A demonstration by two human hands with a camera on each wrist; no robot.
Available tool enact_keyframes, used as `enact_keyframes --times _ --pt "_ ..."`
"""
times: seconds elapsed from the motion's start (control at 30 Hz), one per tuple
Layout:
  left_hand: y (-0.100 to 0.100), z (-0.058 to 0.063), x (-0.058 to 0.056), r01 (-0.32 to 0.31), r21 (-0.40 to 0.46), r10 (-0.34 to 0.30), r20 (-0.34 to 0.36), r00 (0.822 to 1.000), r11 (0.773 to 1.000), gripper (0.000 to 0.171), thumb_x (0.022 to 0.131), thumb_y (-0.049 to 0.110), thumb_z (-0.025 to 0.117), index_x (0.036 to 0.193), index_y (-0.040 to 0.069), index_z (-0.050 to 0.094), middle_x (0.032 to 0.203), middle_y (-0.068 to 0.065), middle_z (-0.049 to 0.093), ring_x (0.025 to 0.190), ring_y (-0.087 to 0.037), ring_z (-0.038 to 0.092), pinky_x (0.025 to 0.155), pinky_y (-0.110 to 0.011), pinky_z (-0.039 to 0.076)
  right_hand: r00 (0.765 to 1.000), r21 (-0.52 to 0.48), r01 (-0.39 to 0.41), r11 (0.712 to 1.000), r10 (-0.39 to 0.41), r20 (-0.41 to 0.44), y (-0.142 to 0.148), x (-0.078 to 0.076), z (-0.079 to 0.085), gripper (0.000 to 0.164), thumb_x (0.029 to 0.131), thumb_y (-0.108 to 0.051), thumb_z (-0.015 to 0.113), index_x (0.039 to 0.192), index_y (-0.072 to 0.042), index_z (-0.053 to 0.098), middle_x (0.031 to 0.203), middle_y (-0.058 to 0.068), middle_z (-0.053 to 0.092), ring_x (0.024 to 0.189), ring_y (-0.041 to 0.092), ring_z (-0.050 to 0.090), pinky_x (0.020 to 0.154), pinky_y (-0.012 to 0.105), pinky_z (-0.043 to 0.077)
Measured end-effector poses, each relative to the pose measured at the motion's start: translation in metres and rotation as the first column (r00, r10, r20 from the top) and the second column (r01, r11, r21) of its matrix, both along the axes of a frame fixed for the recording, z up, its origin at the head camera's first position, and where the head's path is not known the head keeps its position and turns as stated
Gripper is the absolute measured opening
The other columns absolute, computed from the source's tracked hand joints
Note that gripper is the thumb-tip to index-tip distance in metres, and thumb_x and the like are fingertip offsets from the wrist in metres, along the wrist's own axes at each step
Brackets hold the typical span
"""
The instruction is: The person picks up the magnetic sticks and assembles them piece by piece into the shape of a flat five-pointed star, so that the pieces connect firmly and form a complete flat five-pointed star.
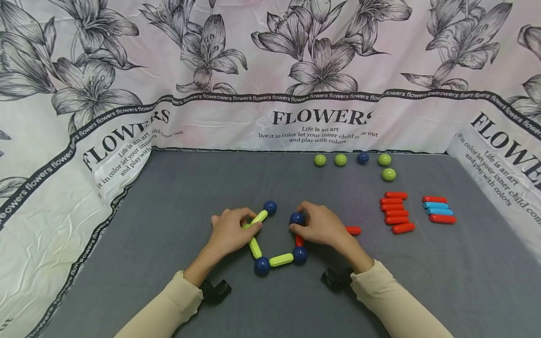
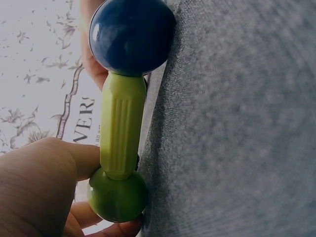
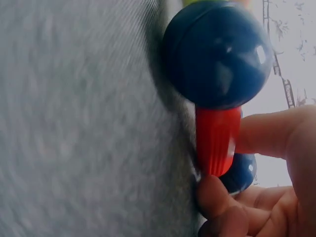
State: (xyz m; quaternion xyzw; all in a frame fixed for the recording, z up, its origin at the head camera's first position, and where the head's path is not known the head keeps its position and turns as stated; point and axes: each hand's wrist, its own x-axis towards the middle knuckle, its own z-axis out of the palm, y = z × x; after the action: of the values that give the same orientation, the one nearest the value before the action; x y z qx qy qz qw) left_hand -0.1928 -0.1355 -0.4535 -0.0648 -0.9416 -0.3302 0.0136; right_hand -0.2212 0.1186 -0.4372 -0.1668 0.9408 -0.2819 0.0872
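Note:
An open chain of magnetic-looking balls and rods lies on the grey table. My left hand (image 1: 232, 230) pinches a green ball (image 2: 118, 196) at the chain's left corner, where yellow-green rods (image 1: 255, 248) meet; the fingers mostly cover it in the head view. From there one rod runs up to a blue ball (image 1: 270, 207). Another leads down to a lower blue ball (image 1: 262, 266), joined by a yellow-green rod (image 1: 281, 259) to a blue ball (image 1: 300, 255). My right hand (image 1: 323, 225) grips the upper right blue ball (image 1: 297, 218), above a short red rod (image 3: 217, 140).
Behind my right wrist a red rod (image 1: 353, 230) shows partly. Farther right lie a column of red rods (image 1: 396, 213) and a group with blue rods (image 1: 436, 205) and red ones. Green balls (image 1: 340, 160) and a blue ball (image 1: 362, 158) sit along the back edge before the flowered cloth (image 1: 220, 122).

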Motion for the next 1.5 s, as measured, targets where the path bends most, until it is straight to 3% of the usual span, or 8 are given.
enact_keyframes --times 0.53,0.9,1.27,1.5 --pt "0.0 0.0 0.0 0.003 0.002 -0.003 -0.009 1.0 1.0 0.02 0.091 0.038 0.074 0.105 0.024 0.077 0.069 0.004 0.052 0.07 -0.02 0.04 0.075 -0.041 0.017 0.997 -0.111 0.057 0.992 -0.05 0.063 -0.004 0.008 -0.002 0.04 0.085 -0.021 0.074 0.12 -0.005 0.064 0.069 0.001 0.062 0.057 0.013 0.053 0.054 0.029 0.044" --pt "0.0 0.0 -0.001 0.003 -0.004 -0.003 -0.007 1.0 1.0 0.02 0.091 0.038 0.074 0.105 0.025 0.077 0.069 0.004 0.053 0.07 -0.019 0.041 0.075 -0.041 0.018 0.999 -0.137 -0.011 0.991 0.017 0.044 -0.005 0.008 -0.005 0.041 0.087 -0.024 0.075 0.126 -0.015 0.067 0.064 -0.003 0.059 0.055 0.011 0.053 0.052 0.029 0.043" --pt "-0.002 0.0 -0.002 0.016 0.0 -0.016 -0.008 1.0 1.0 0.018 0.091 0.037 0.074 0.105 0.026 0.077 0.069 0.005 0.054 0.07 -0.019 0.042 0.075 -0.041 0.018 0.991 -0.168 -0.118 0.979 0.128 0.048 0.009 0.003 -0.001 0.052 0.091 -0.037 0.076 0.134 -0.011 0.062 0.067 -0.004 0.059 0.055 0.011 0.053 0.053 0.027 0.042" --pt "-0.002 0.001 -0.001 0.014 0.006 -0.014 -0.003 1.0 1.0 0.018 0.091 0.037 0.074 0.104 0.024 0.077 0.068 0.005 0.054 0.068 -0.018 0.044 0.075 -0.04 0.018 0.982 -0.152 -0.189 0.97 0.183 -0.053 0.05 -0.01 0.016 0.028 0.095 -0.02 0.072 0.12 -0.008 0.069 0.075 -0.003 0.06 0.06 0.009 0.051 0.058 0.026 0.044"
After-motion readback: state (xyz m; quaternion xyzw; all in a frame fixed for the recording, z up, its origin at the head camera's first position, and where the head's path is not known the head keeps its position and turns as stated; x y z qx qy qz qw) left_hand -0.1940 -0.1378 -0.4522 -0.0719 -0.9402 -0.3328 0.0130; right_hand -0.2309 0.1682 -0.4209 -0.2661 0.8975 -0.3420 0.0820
